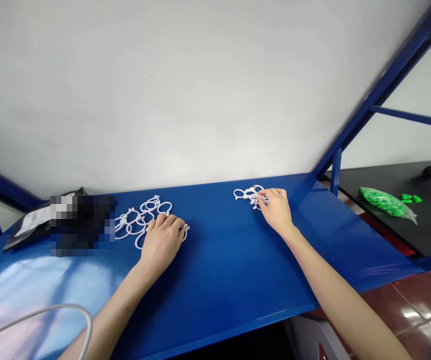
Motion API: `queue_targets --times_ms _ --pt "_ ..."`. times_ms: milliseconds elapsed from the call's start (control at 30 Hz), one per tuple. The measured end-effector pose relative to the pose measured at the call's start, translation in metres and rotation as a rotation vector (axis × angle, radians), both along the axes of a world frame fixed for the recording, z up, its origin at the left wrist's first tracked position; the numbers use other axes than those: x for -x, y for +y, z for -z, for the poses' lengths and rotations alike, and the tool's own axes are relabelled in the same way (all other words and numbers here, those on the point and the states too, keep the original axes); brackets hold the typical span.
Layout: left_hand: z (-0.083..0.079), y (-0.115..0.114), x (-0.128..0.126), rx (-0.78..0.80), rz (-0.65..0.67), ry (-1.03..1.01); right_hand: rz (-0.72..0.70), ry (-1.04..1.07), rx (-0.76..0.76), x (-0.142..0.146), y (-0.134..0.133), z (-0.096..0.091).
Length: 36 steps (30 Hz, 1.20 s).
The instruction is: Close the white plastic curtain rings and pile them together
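Observation:
My left hand point(162, 239) is over a loose pile of white knotted cord loops point(136, 220) on the left side of the blue tabletop. Its fingers are curled, and one loop point(186, 233) sticks out by the index fingertip; the thumb is hidden. Farther right, my right hand point(276, 206) is at a smaller cluster of the same white loops point(251, 192). Thumb and index finger pinch at the cluster's near right edge, with cord showing between them.
A black plastic mailer with a white label point(35, 220) lies at the tabletop's point(215, 270) left end, partly pixelated. A grey cable point(50, 307) arcs across the lower left. Blue metal braces point(380, 92) flank a pale back panel. Right, a clear bag of green pieces point(386, 204) rests on a black surface.

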<state>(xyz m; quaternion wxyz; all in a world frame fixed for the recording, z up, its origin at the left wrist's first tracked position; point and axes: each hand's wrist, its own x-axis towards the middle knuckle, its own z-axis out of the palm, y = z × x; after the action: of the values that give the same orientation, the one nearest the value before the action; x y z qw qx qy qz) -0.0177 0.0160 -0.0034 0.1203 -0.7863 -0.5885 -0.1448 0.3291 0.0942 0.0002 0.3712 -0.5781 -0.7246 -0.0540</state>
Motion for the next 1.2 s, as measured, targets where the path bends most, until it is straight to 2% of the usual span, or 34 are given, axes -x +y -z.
queue_targets --times_ms 100,167,233,333,433,567,700,767,1000,1200 --pt "-0.005 -0.003 -0.007 0.02 0.034 -0.083 -0.016 -0.007 -0.015 0.013 -0.012 -0.004" --pt "-0.008 -0.008 -0.013 0.042 0.076 -0.171 -0.105 0.007 -0.005 0.029 -0.026 -0.007" --pt "-0.008 -0.014 -0.021 0.062 0.121 -0.26 -0.277 0.045 0.069 0.047 -0.042 -0.01" --pt "-0.006 -0.025 -0.035 0.088 0.209 -0.385 -0.602 0.093 0.303 0.071 -0.064 -0.011" --pt "-0.003 -0.035 -0.046 0.11 0.33 -0.493 -0.747 0.123 0.464 0.084 -0.078 -0.011" --pt "-0.004 -0.041 -0.052 0.181 0.35 -0.665 -0.74 0.293 0.577 0.087 -0.083 -0.014" --pt "-0.01 -0.04 -0.052 0.307 0.246 -0.908 -0.688 0.578 0.721 0.085 -0.082 -0.018" --pt "-0.012 -0.039 -0.051 0.341 0.192 -1.004 -0.674 0.656 0.753 0.085 -0.082 -0.019" --pt "-0.009 -0.037 -0.052 0.417 0.144 -1.161 -0.647 0.629 0.731 0.087 -0.083 -0.019" --pt "-0.01 -0.037 -0.052 0.393 0.162 -1.108 -0.677 0.507 0.587 0.088 -0.087 -0.021"
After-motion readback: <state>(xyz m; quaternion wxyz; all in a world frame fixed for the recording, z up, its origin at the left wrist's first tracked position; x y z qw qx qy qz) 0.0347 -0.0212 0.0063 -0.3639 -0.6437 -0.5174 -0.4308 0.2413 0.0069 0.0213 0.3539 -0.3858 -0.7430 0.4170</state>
